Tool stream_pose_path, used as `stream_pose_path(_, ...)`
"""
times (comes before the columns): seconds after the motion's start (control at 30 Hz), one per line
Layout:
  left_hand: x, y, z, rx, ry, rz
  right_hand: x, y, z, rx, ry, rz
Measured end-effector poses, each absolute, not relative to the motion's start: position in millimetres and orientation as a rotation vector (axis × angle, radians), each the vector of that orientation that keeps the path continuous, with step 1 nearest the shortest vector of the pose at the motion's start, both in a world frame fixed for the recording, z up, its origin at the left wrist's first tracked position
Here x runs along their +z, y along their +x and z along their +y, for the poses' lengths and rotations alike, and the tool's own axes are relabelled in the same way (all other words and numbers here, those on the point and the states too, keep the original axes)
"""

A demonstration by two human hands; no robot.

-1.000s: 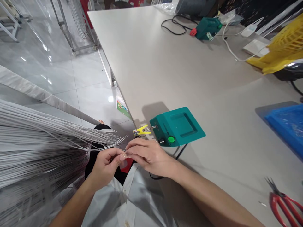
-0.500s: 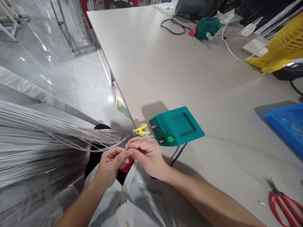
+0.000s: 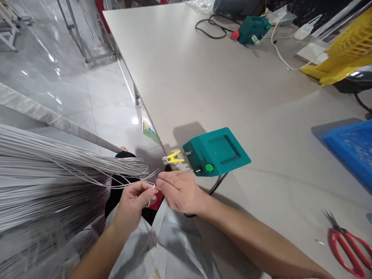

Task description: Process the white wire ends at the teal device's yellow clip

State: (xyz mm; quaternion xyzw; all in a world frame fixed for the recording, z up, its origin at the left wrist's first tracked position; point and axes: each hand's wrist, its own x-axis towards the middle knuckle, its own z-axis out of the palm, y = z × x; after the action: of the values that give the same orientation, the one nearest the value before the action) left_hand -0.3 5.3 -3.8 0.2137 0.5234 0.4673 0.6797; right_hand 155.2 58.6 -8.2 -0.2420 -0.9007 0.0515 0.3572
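Note:
My left hand [image 3: 133,201] and my right hand [image 3: 180,190] meet just off the table's near corner, both pinched on the end of one thin white cable [image 3: 153,187]. That cable comes from a thick bundle of white cables [image 3: 52,174] fanning in from the left. Just beyond my right hand a small teal box [image 3: 216,152] with a green button sits at the table's edge. A yellow clip [image 3: 173,157] on a metal prong sticks out of its left side.
The pale grey table [image 3: 203,77] stretches away. Red-handled scissors [image 3: 347,244] lie at the lower right, a blue tray [image 3: 353,149] at the right edge, a yellow basket [image 3: 345,54] far right. A second teal box [image 3: 252,28] with black cord sits at the back.
Both hands stay pinched on the cable end; my right hand's fingertips have drawn slightly left and down. The view has shifted a little.

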Motion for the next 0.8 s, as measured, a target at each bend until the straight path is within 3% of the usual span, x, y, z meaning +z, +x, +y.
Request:
stream_pose_path(0.27,-3.8,-4.7,6.9,1.086,0.308,1.173,-1.6,159.1,61.4,-0.005,-0.595,-2.565)
stream_pose_path(0.57,-7.1,-8.6,7.5,1.160,0.475,1.290,9.1,149.7,58.2,0.969,-0.934,-1.917)
stream_pose_path(0.8,-14.0,-1.3,5.1,1.099,0.606,1.271,2.8,140.1,54.9,1.159,-1.018,-1.775)
